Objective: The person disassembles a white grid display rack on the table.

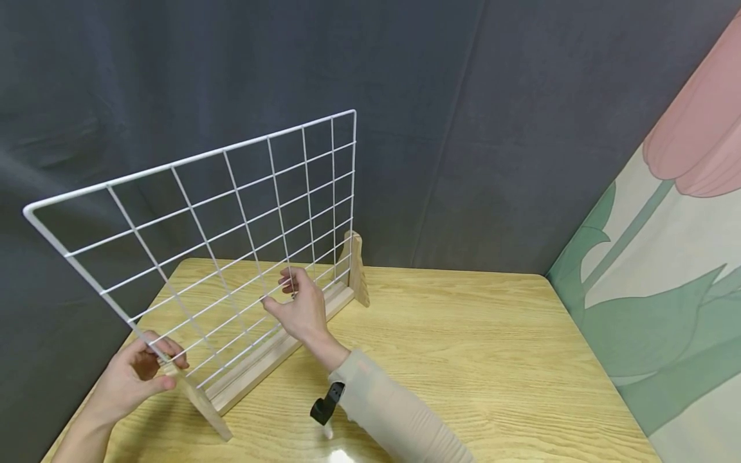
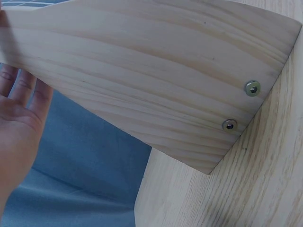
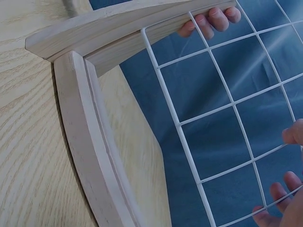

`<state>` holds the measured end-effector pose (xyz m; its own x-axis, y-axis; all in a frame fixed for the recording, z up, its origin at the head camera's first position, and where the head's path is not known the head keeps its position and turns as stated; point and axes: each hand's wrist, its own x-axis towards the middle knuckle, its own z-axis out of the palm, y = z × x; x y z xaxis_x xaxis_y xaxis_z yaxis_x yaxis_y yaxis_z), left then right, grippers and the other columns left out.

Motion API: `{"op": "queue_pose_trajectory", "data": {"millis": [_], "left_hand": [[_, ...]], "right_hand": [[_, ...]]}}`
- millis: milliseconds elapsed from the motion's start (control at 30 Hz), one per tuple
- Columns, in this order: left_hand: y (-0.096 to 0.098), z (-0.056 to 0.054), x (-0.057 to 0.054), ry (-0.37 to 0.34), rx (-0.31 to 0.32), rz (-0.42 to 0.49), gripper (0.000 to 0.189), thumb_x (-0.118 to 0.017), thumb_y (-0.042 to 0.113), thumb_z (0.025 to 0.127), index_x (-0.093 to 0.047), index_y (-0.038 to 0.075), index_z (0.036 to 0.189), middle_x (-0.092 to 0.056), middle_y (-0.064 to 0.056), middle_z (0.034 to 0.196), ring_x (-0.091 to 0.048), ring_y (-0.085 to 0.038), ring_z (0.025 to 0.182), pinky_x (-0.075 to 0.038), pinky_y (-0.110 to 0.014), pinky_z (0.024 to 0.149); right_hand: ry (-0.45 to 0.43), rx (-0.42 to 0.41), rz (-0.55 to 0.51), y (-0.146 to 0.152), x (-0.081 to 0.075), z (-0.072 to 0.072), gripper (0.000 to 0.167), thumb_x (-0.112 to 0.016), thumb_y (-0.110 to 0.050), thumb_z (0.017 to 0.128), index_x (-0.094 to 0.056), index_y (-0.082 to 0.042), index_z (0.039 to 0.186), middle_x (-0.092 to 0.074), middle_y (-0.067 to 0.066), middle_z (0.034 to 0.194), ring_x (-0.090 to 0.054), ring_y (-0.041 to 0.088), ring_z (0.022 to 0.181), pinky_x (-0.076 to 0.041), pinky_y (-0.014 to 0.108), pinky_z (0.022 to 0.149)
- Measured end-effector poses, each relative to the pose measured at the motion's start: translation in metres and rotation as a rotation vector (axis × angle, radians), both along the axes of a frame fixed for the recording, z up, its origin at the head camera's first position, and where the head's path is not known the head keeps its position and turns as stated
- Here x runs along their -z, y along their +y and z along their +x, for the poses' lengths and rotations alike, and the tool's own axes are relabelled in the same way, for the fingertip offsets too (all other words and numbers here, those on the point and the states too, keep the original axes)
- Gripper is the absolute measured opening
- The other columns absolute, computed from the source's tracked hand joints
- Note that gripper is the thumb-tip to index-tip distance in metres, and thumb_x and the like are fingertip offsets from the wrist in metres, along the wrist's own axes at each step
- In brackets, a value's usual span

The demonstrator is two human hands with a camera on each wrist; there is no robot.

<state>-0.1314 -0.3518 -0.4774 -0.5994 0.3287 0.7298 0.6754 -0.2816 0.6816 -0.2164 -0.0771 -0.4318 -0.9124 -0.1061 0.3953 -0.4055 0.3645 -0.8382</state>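
A white wire grid panel (image 1: pixel 226 151) stands in a pale wooden stand (image 1: pixel 255 381) on the left of the table. My left hand (image 1: pixel 130 379) grips the upper end of the stand's near side piece (image 2: pixel 142 71), beside the grid's edge. Its fingertips (image 3: pixel 218 20) curl over that piece in the right wrist view. My right hand (image 1: pixel 303 308) holds the grid's wires near the middle, with fingers among the openings. The grid's lower edge shows a gap above the grooved base bar (image 3: pixel 80 137). Two bolts (image 2: pixel 253 88) sit in the side piece's outer face.
The stand's far side piece (image 1: pixel 357 270) rises near the table's back edge. A wood-grain table (image 1: pixel 475 347) extends to the right. Dark curtain (image 1: pixel 463 128) hangs behind, and a flower-patterned cloth (image 1: pixel 654 308) hangs at the right. A black strap (image 1: pixel 327 404) sits by my right sleeve.
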Motion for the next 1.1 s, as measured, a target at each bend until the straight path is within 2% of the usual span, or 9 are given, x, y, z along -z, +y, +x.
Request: {"op": "queue_pose_trajectory", "data": {"millis": [333,633,900,1100], "left_hand": [[0.0,0.0,0.008,-0.016,-0.015,0.01,0.029,-0.076,-0.016,0.088,-0.059,-0.012,0.111,-0.077,-0.008,0.112,-0.074,-0.014,0.103,-0.057,-0.021,0.092],[0.0,-0.002,0.013,-0.013,-0.008,0.01,0.031,-0.075,-0.017,0.087,-0.058,-0.013,0.112,-0.076,-0.008,0.112,-0.073,-0.014,0.104,-0.057,-0.021,0.094],[0.0,-0.002,0.012,-0.007,-0.007,0.0,0.03,-0.076,-0.016,0.088,-0.058,-0.013,0.112,-0.076,-0.008,0.112,-0.073,-0.013,0.104,-0.057,-0.021,0.093],[0.001,-0.002,0.021,0.02,-0.02,0.009,0.027,-0.077,-0.014,0.088,-0.059,-0.013,0.108,-0.076,-0.007,0.109,-0.072,-0.013,0.102,-0.054,-0.021,0.092]], "right_hand": [[-0.009,0.002,0.006,0.001,-0.001,0.0,0.046,-0.084,-0.017,0.08,-0.067,-0.006,0.121,-0.078,0.007,0.106,-0.074,0.017,0.091,-0.05,0.013,0.08],[0.011,0.002,0.02,0.002,-0.001,-0.001,0.047,-0.084,-0.018,0.081,-0.066,-0.007,0.123,-0.078,0.008,0.107,-0.074,0.017,0.092,-0.05,0.013,0.078],[-0.025,0.001,0.033,0.002,-0.002,-0.001,0.048,-0.085,-0.019,0.082,-0.067,-0.008,0.125,-0.078,0.005,0.108,-0.072,0.014,0.093,-0.049,0.014,0.081],[-0.045,-0.012,0.03,0.002,-0.004,0.0,0.048,-0.085,-0.018,0.083,-0.066,-0.008,0.126,-0.078,0.007,0.11,-0.072,0.014,0.094,-0.052,0.014,0.079]]}}
